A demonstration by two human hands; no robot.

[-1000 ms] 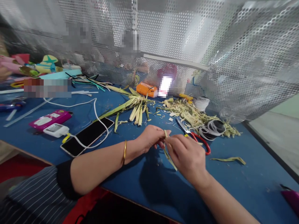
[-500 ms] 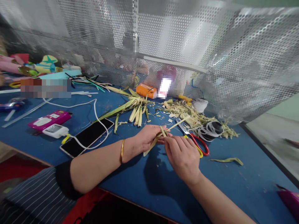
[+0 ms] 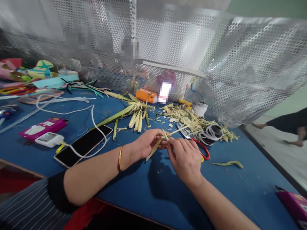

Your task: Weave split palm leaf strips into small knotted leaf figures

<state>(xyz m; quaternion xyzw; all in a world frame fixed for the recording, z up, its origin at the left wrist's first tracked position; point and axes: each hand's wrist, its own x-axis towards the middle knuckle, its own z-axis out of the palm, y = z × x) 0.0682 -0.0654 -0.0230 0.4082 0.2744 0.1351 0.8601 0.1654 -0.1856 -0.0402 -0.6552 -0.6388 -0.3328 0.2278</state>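
Over the blue table (image 3: 240, 191) my left hand (image 3: 146, 145) and my right hand (image 3: 185, 158) meet, both pinched on thin pale-green leaf strips (image 3: 155, 145) that cross between the fingers. One strip sticks out down-left of my left hand, another runs up-right toward the scissors. A gold bangle sits on my left wrist. Red-handled scissors (image 3: 200, 147) lie just behind my right hand. A bundle of palm leaves (image 3: 130, 113) lies farther back.
A pile of leaf scraps (image 3: 192, 119) and a spool of white cord (image 3: 211, 132) lie behind the scissors. A phone (image 3: 80, 145) on a white cable, a pink device (image 3: 39, 126) and a white device (image 3: 46, 139) lie left. Perforated metal screen (image 3: 216, 64) encloses the back. A loose strip (image 3: 226, 164) lies right.
The strip that hung below my right hand has been turned; now strips cross between both hands, one pointing down-left. The camera has shifted slightly, and a person's legs appear at far right.
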